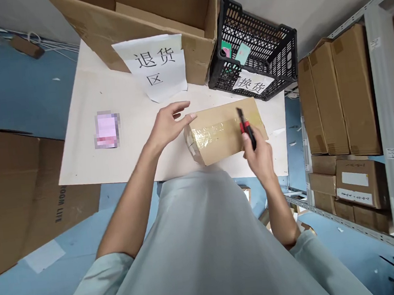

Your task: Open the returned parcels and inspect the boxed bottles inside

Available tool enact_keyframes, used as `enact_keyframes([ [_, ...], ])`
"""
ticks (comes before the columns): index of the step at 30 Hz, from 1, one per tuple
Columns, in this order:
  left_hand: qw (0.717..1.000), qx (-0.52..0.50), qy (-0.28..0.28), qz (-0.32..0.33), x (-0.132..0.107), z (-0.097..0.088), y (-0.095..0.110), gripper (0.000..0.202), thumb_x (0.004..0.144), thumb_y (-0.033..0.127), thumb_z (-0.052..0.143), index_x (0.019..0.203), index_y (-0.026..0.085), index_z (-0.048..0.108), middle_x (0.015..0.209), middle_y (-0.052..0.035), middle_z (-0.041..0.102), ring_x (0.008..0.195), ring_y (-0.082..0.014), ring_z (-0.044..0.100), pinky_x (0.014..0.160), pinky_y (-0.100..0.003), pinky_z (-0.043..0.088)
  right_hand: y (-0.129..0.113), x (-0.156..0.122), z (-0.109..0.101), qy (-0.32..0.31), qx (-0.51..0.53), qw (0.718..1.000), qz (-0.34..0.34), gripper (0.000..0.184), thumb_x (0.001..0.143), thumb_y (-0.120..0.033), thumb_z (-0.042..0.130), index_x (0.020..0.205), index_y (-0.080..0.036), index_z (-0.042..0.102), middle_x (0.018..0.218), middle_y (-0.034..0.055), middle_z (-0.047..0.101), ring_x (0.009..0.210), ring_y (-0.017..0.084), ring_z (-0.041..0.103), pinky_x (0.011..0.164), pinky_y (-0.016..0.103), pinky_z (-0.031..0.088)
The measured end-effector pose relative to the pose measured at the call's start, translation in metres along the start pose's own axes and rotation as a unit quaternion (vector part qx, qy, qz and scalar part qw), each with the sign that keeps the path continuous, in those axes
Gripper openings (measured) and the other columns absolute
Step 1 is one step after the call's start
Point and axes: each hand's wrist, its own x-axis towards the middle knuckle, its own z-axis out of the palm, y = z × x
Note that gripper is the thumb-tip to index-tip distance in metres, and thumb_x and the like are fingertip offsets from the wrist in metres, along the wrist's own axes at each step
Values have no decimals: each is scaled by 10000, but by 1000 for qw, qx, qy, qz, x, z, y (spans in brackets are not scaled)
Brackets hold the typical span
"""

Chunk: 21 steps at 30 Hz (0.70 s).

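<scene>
A taped cardboard box (222, 138) lies on the white table (134, 149) in front of me, with shiny clear tape along its top. My left hand (171, 124) is at the box's far left corner, fingers apart, the thumb at its edge. In my right hand (259, 155) is a black and red utility knife (247, 130), held over the right part of the box with its tip pointing away from me. Whether the blade touches the cardboard I cannot tell.
Behind the box stand a large open carton (195, 65) with a paper sign (165, 78) and a black plastic crate (260, 51) holding a few small packets. A blurred pink item (107, 130) lies at left. Shelves of cartons (355, 98) line the right side.
</scene>
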Motion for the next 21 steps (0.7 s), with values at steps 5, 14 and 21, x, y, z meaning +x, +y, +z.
enact_keyframes([
  [5, 993, -58, -89, -51, 6, -4, 3, 520, 802, 558, 947, 1135, 166, 873, 1157, -125, 853, 1139, -317, 780, 1104, -501, 619, -39, -32, 13, -127, 54, 990, -9, 613, 1143, -462, 474, 1728, -280, 461, 1220, 73, 842, 861, 256, 821, 876, 396, 665],
  [14, 977, -115, -169, -61, -4, -10, 0, 685, 714, 629, 992, 1223, 188, 865, 1244, -123, 839, 1210, -343, 766, 1125, -506, 611, -75, -45, 24, -175, 66, 982, -23, 547, 1172, -352, 452, 1715, -317, 507, 1501, 39, 762, 1274, 257, 788, 1081, 399, 625],
  [21, 982, -110, -149, -33, -11, -10, -7, 581, 781, 597, 946, 1208, 210, 870, 1295, -117, 816, 1228, -337, 747, 1145, -495, 590, -97, -49, 23, -195, -14, 981, -12, 565, 1171, -313, 423, 1734, -322, 473, 1442, 48, 792, 1256, 283, 793, 1012, 384, 635],
])
